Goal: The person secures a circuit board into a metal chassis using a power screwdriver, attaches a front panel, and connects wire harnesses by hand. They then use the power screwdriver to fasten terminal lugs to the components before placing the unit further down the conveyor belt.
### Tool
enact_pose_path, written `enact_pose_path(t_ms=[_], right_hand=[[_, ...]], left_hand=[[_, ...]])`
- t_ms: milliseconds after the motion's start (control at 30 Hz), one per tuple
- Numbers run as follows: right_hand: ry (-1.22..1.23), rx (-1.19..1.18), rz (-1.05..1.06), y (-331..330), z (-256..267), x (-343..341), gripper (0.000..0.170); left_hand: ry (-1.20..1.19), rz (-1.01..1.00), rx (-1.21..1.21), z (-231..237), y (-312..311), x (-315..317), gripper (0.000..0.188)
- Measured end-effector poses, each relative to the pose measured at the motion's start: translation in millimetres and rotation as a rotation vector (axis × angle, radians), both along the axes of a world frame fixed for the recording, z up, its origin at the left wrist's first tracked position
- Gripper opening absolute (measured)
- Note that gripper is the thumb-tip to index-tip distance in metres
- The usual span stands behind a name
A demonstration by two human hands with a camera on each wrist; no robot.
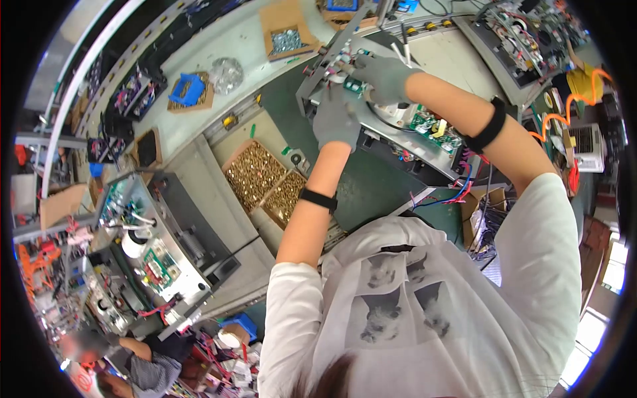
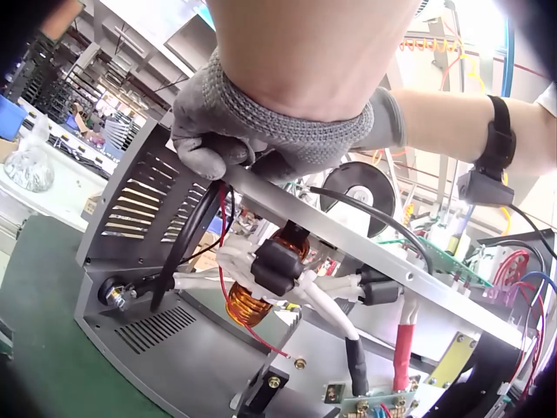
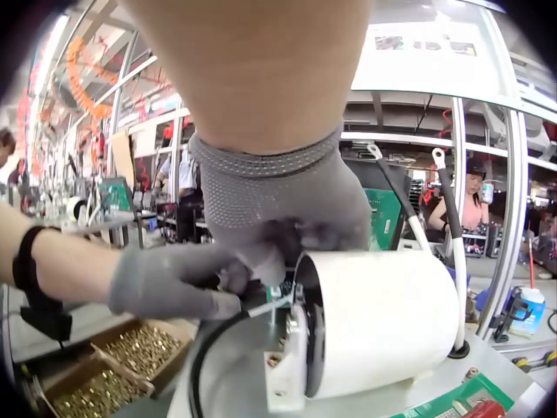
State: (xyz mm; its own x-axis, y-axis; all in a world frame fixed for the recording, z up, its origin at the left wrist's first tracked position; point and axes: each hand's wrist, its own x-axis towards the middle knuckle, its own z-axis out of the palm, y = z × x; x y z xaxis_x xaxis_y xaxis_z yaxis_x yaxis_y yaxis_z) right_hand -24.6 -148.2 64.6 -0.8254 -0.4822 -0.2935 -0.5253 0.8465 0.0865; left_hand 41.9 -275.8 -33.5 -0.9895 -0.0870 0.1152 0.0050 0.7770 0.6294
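A grey glove covers my left hand (image 1: 335, 121), which lies at the front edge of a metal chassis (image 2: 374, 252). In the left wrist view its fingers (image 2: 202, 158) curl over the chassis's top edge. My right hand (image 3: 278, 205), also gloved, is beside it, bent down behind a white cylinder (image 3: 383, 322); its fingertips are partly hidden, and what they hold cannot be made out. A black cable (image 3: 204, 357) with a pale end runs up close to both hands. Copper coils (image 2: 248, 305) and thick white wires sit inside the chassis.
Boxes of brass fasteners (image 1: 255, 174) are left of the chassis. Farther back are a blue tray (image 1: 188, 89), a clear bag (image 1: 226, 75) and a carton of silver parts (image 1: 286, 41). Another opened unit (image 1: 156, 262) is at the left. Other people are in the background.
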Motion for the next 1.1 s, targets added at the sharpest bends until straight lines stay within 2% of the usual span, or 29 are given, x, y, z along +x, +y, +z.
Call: enact_pose_path(t_ms=[33, 67, 133, 167, 200, 233, 267, 333, 367, 400, 433, 500, 533, 600, 633, 733, 867, 900, 933, 967, 1000, 1033, 1067, 1100], right_hand=[[0.054, -0.128, 0.08, 14, 15, 15, 0.059], [0.107, -0.25, 0.167, 29, 32, 32, 0.057], [0.431, -0.24, 0.216, 70, 71, 67, 0.054], [0.527, -0.247, 0.125, 97, 85, 84, 0.055], [0.623, -0.252, 0.026, 122, 93, 103, 0.055], [0.701, -0.313, -0.182, 139, 94, 124, 0.055], [0.779, -0.375, -0.387, 155, 94, 145, 0.056], [0.813, -0.217, -0.742, 197, 55, 180, 0.064], [0.692, -0.408, -0.869, 218, 23, 194, 0.063], [0.564, -0.605, -0.987, 218, 13, 202, 0.063], [0.571, -0.607, -0.996, 221, 10, 209, 0.063], [0.227, -1.121, -1.082, 215, 13, 213, 0.048], [0.228, -1.139, -1.075, 217, 14, 211, 0.048], [0.221, -0.982, -1.075, 219, 18, 201, 0.034], [0.232, -1.043, -1.075, 218, 21, 195, 0.033], [0.23, -1.063, -0.962, 236, 22, 174, 0.037], [0.181, -0.851, -0.855, 274, 25, 135, 0.031], [0.156, -0.937, -0.826, 277, 28, 127, 0.03], [0.158, -0.814, -0.786, 291, 24, 116, 0.029], [0.179, -0.832, -0.766, 296, 22, 112, 0.031], [0.207, -0.851, -0.743, 299, 19, 109, 0.033], [0.201, -0.858, -0.731, 304, 16, 105, 0.033], [0.134, -0.955, -0.81, 310, 9, 105, 0.038], [0.067, -1.05, -0.894, 312, 3, 106, 0.043]], left_hand=[[-0.04, -0.013, 0.114, -3, -3, 6, 0.044], [-0.027, -0.033, 0.117, -10, -2, 16, 0.044], [0.196, 0.236, 0.364, -27, 5, 34, 0.037], [0.195, 0.216, 0.373, -35, 7, 38, 0.037], [0.022, 0.235, 0.578, -43, 9, 41, 0.034], [-0.156, 0.248, 0.776, -46, 12, 40, 0.032], [-0.16, 0.22, 0.781, -42, 16, 39, 0.032], [-0.442, 0.243, 1.143, -31, 27, 36, 0.028], [-0.428, 0.27, 1.173, -37, 32, 32, 0.022], [-0.432, 0.255, 1.172, -34, 35, 31, 0.022], [-0.428, 0.271, 1.17, -29, 36, 32, 0.022], [-0.423, 0.299, 1.095, -26, 36, 32, 0.022], [-0.408, 0.297, 1.084, -25, 36, 32, 0.022], [-0.393, 0.299, 1.022, -25, 37, 32, 0.022], [-0.374, 0.304, 1.01, -31, 38, 32, 0.024], [-0.37, 0.307, 0.96, -35, 43, 38, 0.027], [-0.402, 0.363, 0.95, -37, 63, 52, 0.034], [-0.419, 0.379, 0.965, -36, 70, 53, 0.035], [-0.439, 0.394, 0.981, -36, 75, 56, 0.036], [-0.462, 0.377, 1.014, -36, 79, 61, 0.042], [-0.452, 0.387, 1.011, -20, 85, 68, 0.042], [-0.566, 0.391, 1.043, 8, 94, 77, 0.042], [-0.685, 0.393, 1.075, 35, 101, 87, 0.045], [-0.733, 0.254, 1.026, 56, 103, 95, 0.051]])
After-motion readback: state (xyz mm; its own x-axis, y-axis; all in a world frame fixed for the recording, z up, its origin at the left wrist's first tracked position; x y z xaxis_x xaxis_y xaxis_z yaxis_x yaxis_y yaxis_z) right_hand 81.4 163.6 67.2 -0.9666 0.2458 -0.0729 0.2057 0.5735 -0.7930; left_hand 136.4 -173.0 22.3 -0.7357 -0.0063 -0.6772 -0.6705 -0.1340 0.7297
